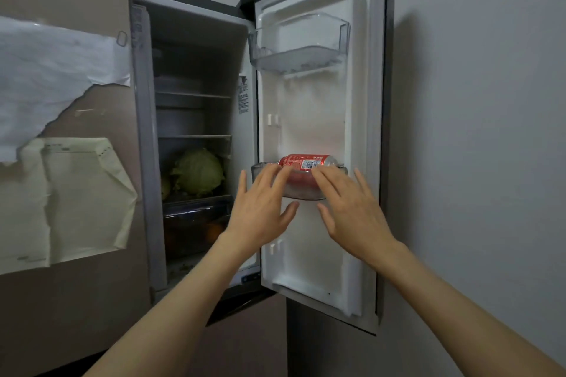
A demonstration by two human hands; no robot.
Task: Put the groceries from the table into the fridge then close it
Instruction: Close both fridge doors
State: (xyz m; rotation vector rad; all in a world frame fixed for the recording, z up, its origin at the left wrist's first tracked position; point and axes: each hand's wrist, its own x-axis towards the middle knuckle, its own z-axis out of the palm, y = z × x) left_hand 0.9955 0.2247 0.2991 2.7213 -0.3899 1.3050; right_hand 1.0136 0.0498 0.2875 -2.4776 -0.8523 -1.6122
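The red can (304,162) lies on its side in the middle bin (301,193) of the open fridge door (312,119). Your left hand (260,211) and right hand (352,211) are spread, fingertips at the can and bin front, gripping nothing. Expect a rigid, smooth, cold cylinder, probably moderately heavy and prone to rolling. Grasp it around the mid-body, not the ends.

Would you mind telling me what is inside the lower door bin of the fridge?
A red can lies on its side in the lower door bin. The left hand and right hand cover the bin's ends, so anything else there is hidden.
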